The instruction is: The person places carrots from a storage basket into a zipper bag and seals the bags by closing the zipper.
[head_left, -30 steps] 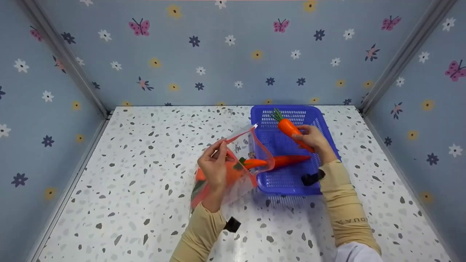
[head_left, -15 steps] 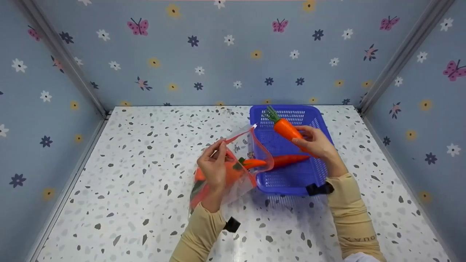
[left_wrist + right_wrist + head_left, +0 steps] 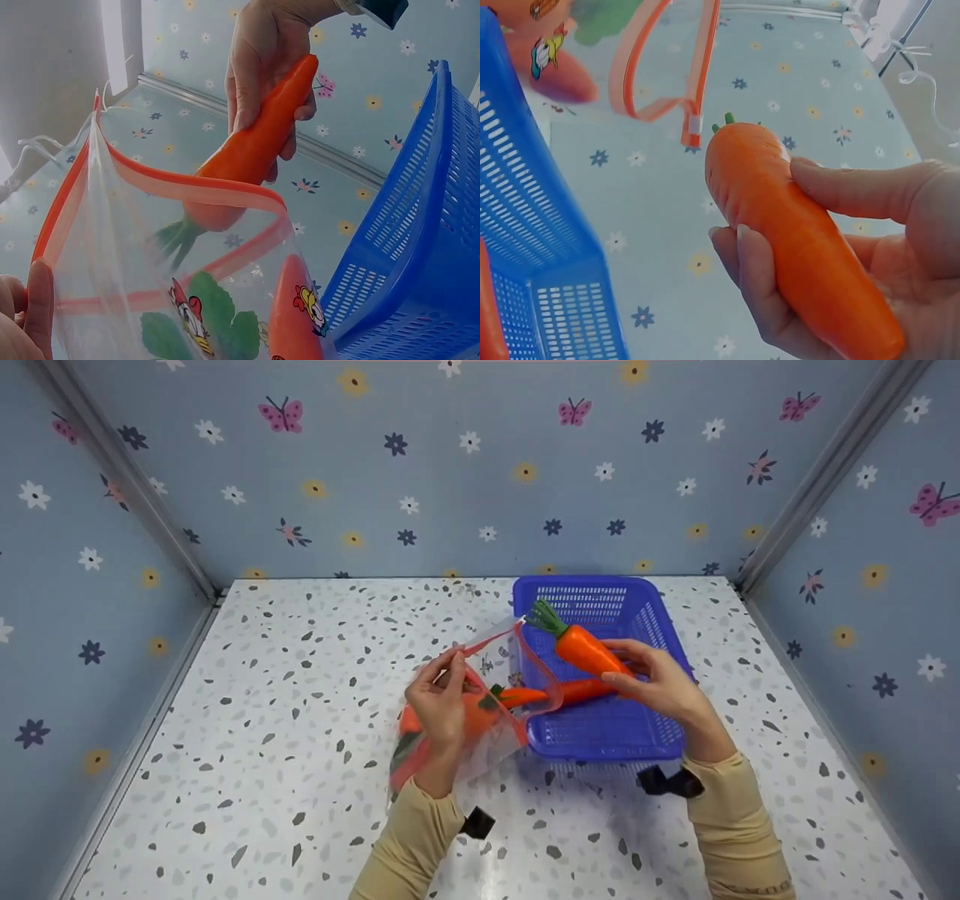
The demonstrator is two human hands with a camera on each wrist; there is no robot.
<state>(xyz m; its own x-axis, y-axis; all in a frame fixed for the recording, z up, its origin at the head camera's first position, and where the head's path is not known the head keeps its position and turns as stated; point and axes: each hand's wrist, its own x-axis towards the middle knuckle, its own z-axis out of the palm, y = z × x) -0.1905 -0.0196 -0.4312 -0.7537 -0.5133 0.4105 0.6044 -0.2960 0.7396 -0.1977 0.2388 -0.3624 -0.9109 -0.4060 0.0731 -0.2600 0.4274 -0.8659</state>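
My left hand (image 3: 439,701) pinches the red-trimmed edge of a clear zip bag (image 3: 112,247), whose mouth gapes toward the basket. Inside the bag are orange carrots; one carrot tip (image 3: 525,696) lies by the mouth, and green leaves show through the plastic in the left wrist view. My right hand (image 3: 664,682) grips an orange carrot (image 3: 587,651) by its lower half, fingers and thumb around it. Its green top points at the bag's mouth. In the left wrist view that top shows behind the clear plastic; whether it is inside, I cannot tell.
A blue perforated basket (image 3: 592,582) stands right of the bag, beneath my right hand. Another carrot (image 3: 586,690) lies in it, partly behind the bag's edge. The speckled white table (image 3: 285,675) is bounded by flowered blue walls (image 3: 450,472) at the back and sides.
The carrot in my right hand has come left and lower, nearer the bag's mouth, while my right forearm has shifted toward the front right. My left hand and the bag stay put.
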